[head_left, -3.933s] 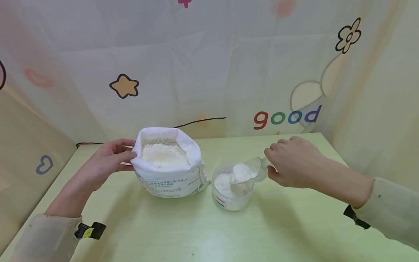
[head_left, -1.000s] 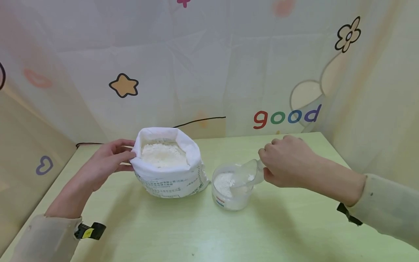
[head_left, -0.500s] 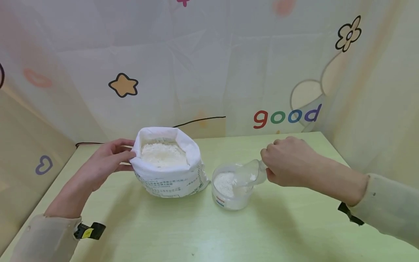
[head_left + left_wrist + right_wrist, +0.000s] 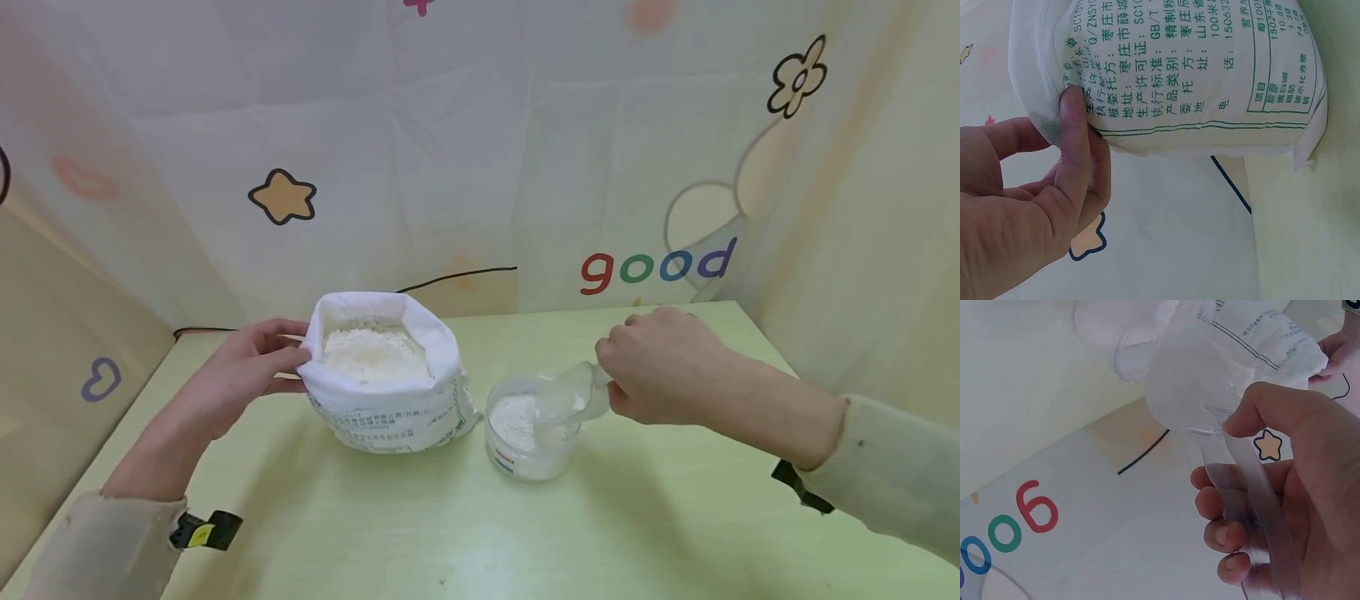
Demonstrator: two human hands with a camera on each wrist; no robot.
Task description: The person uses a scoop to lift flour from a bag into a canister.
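Note:
A white cloth flour bag with green print stands with its rolled top open, white flour inside. My left hand pinches the left side of its rim between thumb and fingers, as the left wrist view shows. To the bag's right stands a round clear tub holding white flour. My right hand grips the handle of a clear plastic scoop, whose bowl tilts down into the tub. In the right wrist view, fingers wrap the scoop handle with the thumb near its top.
Both things stand on a pale green table. Behind it hangs a printed curtain with a star, a flower and the word "good". Side curtains flank the table left and right.
The flour heaped in the scoop has gone into the tub, and the scoop has tipped downward. The right hand shifted slightly left. The left hand and bag have stayed put.

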